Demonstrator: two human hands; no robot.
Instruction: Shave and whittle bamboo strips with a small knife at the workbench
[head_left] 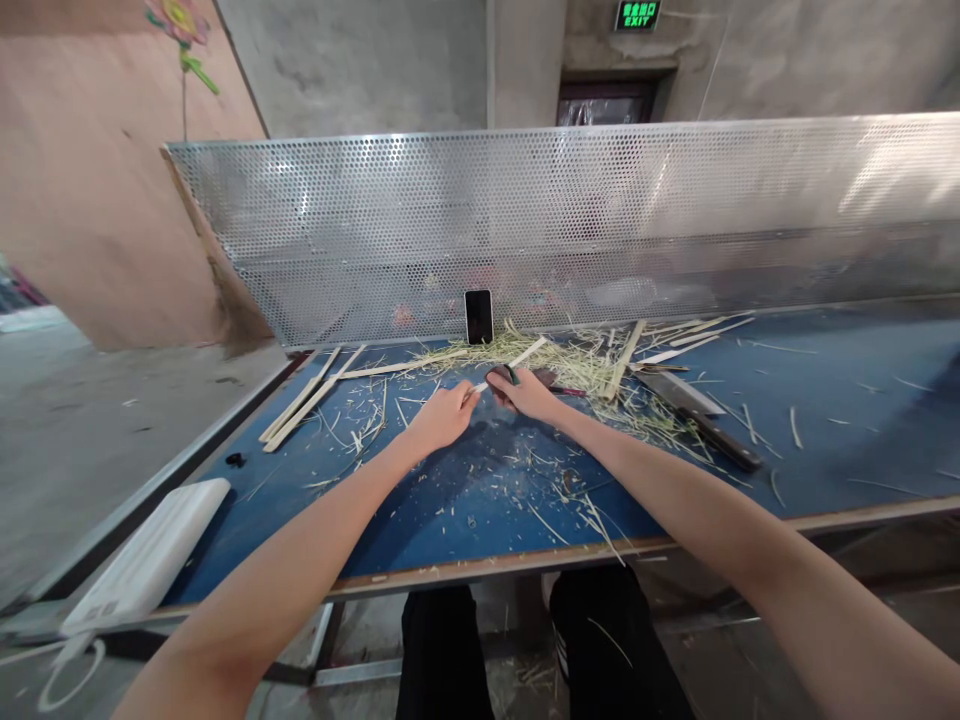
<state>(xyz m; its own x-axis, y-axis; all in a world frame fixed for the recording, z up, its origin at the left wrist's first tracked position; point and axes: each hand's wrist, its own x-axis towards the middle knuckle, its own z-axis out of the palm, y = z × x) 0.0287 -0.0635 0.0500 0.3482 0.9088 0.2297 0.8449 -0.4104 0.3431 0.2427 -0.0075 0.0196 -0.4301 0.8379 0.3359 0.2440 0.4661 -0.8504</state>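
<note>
Both my arms reach out over a blue worktable point(480, 500). My left hand point(444, 415) is closed in a pinch on the near end of a thin pale bamboo strip point(517, 358) that runs away to the right. My right hand point(525, 392) is closed round a small dark tool point(504, 376) with a green part, held against the strip just beyond my left hand. A heap of thin bamboo shavings point(570, 368) lies right behind both hands.
A large cleaver point(697, 412) lies right of my hands. Flat bamboo slats point(304, 400) lie at the left, more point(679, 338) at the back right. A phone point(478, 316) leans on the perforated metal screen point(525, 220). A white box point(150, 560) sits at the table's near left corner.
</note>
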